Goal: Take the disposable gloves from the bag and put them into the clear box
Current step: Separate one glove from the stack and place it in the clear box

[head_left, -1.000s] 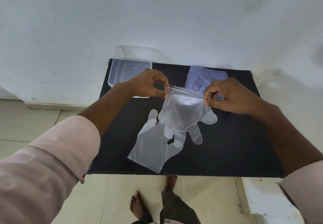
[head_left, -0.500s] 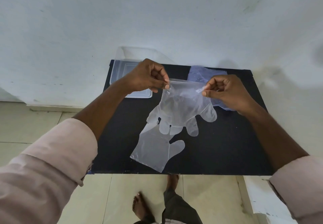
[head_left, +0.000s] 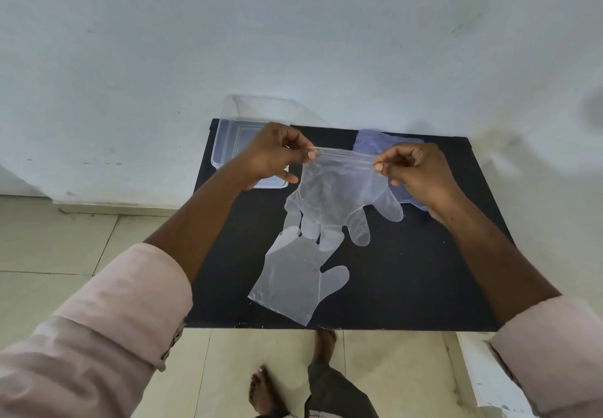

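Note:
A clear disposable glove (head_left: 339, 199) hangs fingers-down above the black table (head_left: 424, 280). My left hand (head_left: 274, 156) pinches the left corner of its cuff and my right hand (head_left: 414, 169) pinches the right corner, stretching the cuff between them. A second clear glove (head_left: 293, 280) lies flat on the table below, near the front edge. The bluish plastic bag (head_left: 375, 142) lies at the back, partly hidden behind my right hand. The clear box (head_left: 228, 146) stands at the table's back left corner, its lid raised against the wall.
A white wall rises right behind the table. Tiled floor lies to the left and in front, where my bare feet (head_left: 261, 391) stand. A white ledge (head_left: 489, 378) sits low on the right.
Both hands have lifted the held glove a little higher and further back, so it hangs clear of the glove lying on the table.

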{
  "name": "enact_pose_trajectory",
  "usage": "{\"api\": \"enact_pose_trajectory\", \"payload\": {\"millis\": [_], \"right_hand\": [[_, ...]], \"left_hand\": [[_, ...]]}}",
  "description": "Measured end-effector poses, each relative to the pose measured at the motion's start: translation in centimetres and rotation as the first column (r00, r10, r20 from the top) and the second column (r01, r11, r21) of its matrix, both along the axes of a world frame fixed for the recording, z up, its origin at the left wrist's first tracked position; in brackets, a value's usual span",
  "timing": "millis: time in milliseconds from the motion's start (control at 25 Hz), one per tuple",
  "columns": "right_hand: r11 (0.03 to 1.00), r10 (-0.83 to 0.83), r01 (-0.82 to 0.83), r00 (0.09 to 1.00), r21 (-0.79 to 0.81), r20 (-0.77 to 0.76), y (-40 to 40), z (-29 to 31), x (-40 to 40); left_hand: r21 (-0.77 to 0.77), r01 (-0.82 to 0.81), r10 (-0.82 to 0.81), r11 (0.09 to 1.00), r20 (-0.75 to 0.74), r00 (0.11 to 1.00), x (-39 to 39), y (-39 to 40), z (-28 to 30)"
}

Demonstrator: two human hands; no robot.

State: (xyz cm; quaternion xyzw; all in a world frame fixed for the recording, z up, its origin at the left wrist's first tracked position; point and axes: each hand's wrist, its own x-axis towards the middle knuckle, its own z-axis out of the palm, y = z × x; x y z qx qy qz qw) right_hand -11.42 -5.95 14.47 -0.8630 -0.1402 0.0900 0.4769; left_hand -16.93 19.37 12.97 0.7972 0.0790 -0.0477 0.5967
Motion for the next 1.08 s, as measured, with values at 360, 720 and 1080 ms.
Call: {"api": "enact_pose_trajectory", "payload": {"millis": [360,720,1080], "right_hand": [[0.950,-0.241,0.283,0.932,0.129,-0.271,2.5,0.3,-0.7],[0.963,-0.131,0.163,0.979,-0.215,0.156,2.4,1.3,1.5],[0.922,-0.200,0.248,0.963,-0.297,0.182,1.7,0.9,4.1]], "left_hand": [[-0.355,-0.166,0.170,0.920,-0.020,0.985,-1.1,-2.5,-1.0],[-0.326,-0.257,0.271,0.910,-0.003,0.963,1.4,-3.8,-1.0],[-0.296,-0.261,0.273,0.919,0.000,0.962,3.8,-5.2,-1.5]]}}
